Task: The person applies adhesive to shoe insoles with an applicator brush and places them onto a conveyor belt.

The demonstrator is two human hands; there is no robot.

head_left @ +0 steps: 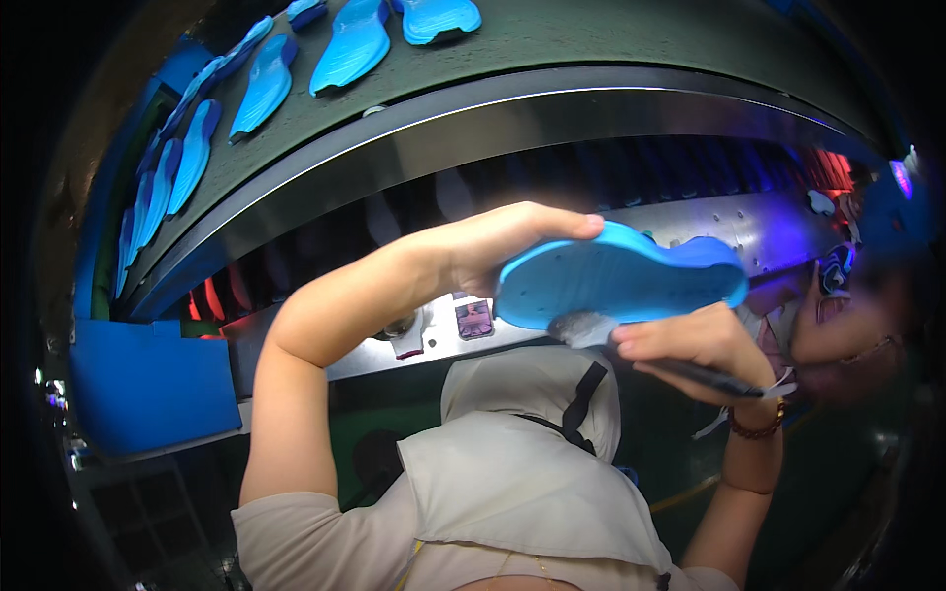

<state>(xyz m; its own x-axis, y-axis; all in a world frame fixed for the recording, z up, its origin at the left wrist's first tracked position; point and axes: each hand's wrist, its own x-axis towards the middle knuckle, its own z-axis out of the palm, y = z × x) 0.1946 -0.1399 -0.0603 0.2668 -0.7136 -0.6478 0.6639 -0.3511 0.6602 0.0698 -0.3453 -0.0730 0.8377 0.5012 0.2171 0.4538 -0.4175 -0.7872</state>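
Note:
My left hand [507, 241] grips a bright blue shoe sole [621, 276] by its left end, thumb along the upper edge and the other fingers mostly hidden behind it. The sole is raised before me, its broad face turned toward the view. In my right hand [700, 345] is a brush [702, 376], pinched by its dark handle. Its pale, blurred bristles meet or nearly meet the sole's lower edge; I cannot tell whether they touch. A beaded bracelet [757, 422] circles my right wrist.
Several blue soles [352, 44] lie on a dark green conveyor belt [552, 34] with a metal edge. Below it, a metal shelf [532, 330] bears a square purplish container [475, 318]. A blue box [148, 384] stands left; a co-worker's arm [838, 335] is at right.

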